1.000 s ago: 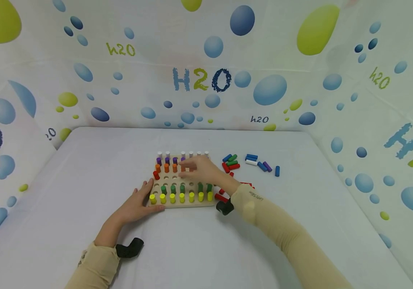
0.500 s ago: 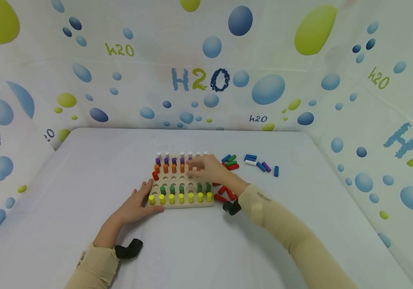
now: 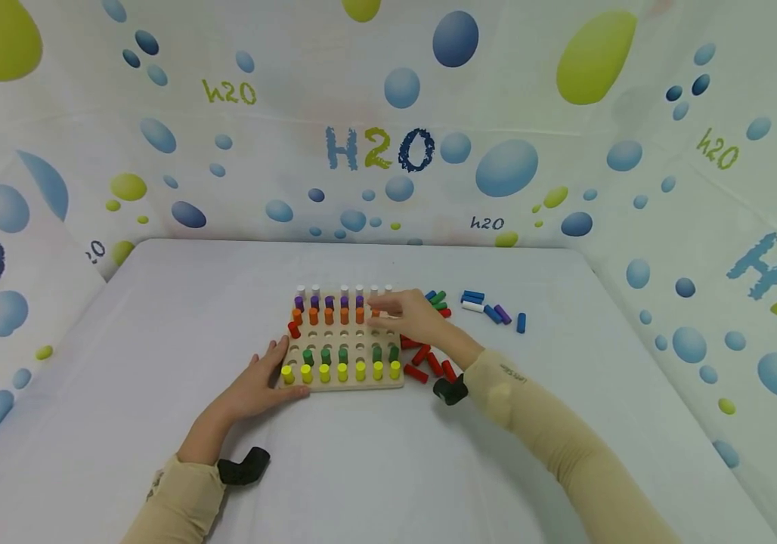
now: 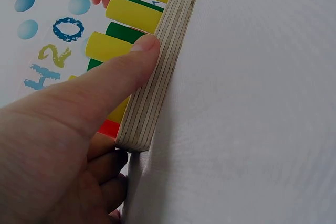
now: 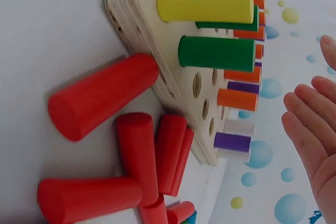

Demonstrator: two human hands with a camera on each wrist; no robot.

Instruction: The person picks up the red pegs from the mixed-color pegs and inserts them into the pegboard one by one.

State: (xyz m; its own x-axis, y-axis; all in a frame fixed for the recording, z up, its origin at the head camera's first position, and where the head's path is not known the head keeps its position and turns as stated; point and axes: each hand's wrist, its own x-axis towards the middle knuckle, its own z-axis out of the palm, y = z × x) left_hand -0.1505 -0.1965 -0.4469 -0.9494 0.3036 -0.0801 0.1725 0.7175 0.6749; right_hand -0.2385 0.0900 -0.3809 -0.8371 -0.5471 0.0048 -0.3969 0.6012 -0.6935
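Observation:
A wooden pegboard lies on the table with upright pegs in rows. Its front row is yellow pegs, then green pegs, with orange, purple and white rows farther back. My left hand grips the front left corner, its thumb pressed on the front edge and its fingers curled beside the left side. Over the right end of the orange row hovers my right hand, thumb apart from the straight fingers. An orange peg shows by its fingertips. Nothing shows between them in the right wrist view.
Loose red pegs lie along the board's right side, one leaning on its edge. Farther back right lie blue pegs, a white peg, a purple peg and green ones. A patterned curtain surrounds the table.
My right hand has moved to the right along the orange row, uncovering more orange and purple pegs. The left hand has stayed at the board's corner.

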